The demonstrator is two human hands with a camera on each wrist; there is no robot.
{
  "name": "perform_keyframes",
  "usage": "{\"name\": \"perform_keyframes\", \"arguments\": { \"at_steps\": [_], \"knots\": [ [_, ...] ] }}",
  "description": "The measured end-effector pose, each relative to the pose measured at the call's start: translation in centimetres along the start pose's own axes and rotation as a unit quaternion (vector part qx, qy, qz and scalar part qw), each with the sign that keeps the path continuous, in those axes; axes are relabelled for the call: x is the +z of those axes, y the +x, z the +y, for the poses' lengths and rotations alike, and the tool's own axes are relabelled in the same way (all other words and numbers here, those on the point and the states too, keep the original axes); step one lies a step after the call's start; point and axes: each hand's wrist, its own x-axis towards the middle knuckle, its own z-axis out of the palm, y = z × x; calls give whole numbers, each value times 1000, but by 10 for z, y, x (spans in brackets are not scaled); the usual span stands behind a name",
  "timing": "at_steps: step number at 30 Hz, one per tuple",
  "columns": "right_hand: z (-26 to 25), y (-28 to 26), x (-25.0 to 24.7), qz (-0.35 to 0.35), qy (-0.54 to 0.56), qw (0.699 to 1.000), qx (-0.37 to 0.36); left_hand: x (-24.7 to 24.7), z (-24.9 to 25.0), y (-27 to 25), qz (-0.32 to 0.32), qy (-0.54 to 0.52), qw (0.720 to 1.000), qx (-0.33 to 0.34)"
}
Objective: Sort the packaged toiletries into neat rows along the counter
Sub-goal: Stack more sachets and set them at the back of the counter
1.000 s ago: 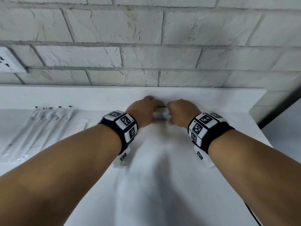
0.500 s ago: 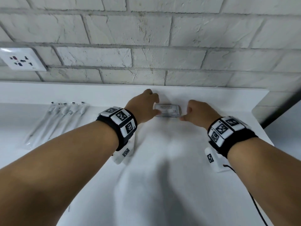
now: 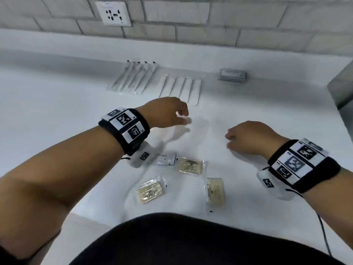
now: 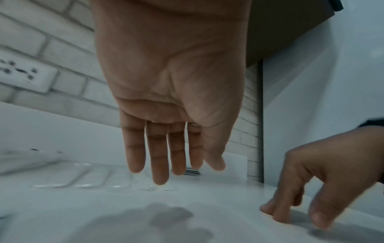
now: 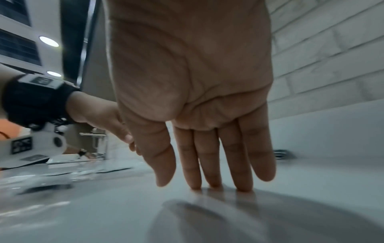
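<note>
Soap packets [image 3: 150, 192], light and slippery in crinkly film at six o'clock, look best pinched by their edges; left hand [image 3: 164, 113] and right hand [image 3: 248, 137] both hang empty, fingers relaxed

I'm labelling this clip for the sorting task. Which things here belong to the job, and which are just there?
Part of the job:
toothbrush packs
flat white sachets
grey packet stack
toothpaste box
three yellowish wrapped packets
left hand and right hand, both empty
counter

Just there:
wall socket
brick wall
</note>
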Motion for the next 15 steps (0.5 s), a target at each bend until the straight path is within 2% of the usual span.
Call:
{"name": "perform_keyframes", "arguments": {
  "at_steps": [3, 8, 11, 15],
  "knots": [
    [-42, -23, 9, -14, -43, 998, -35, 1, -13, -48, -11, -1, 999, -44],
    [-98, -36, 6, -22, -69, 993, -89, 30, -19, -95, -85, 51, 993, -70],
    [-115, -39, 0, -36, -41, 994, -98, 48, -19, -101, -72, 71, 993, -67],
    [-133, -34, 2, 5, 2, 998, -68, 50, -21, -99, -56, 75, 994, -64]
  ]
}}
